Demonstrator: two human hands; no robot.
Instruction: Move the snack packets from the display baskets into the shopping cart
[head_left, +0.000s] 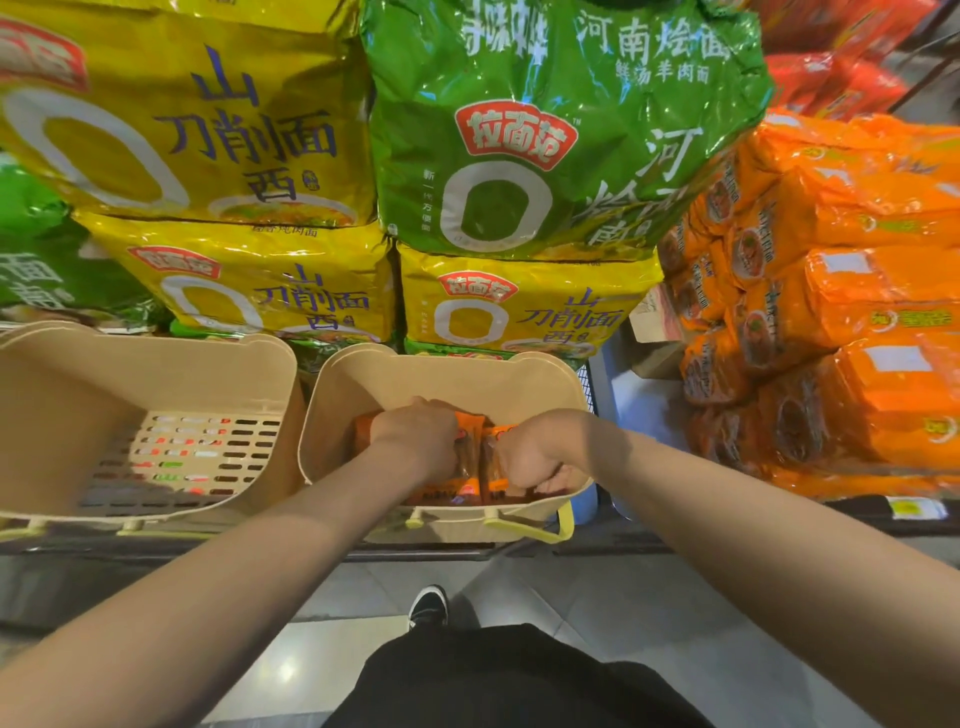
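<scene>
Head view — both hands' fingertips hidden among snack packets (470, 467).

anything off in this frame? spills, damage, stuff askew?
Nothing spilled or visibly damaged. One thing stands out: the left basket holds no packets, while the right basket has orange snack packets, with the left hand and right hand both in it. The green noodle bag on the stack sits slightly tilted.
</scene>
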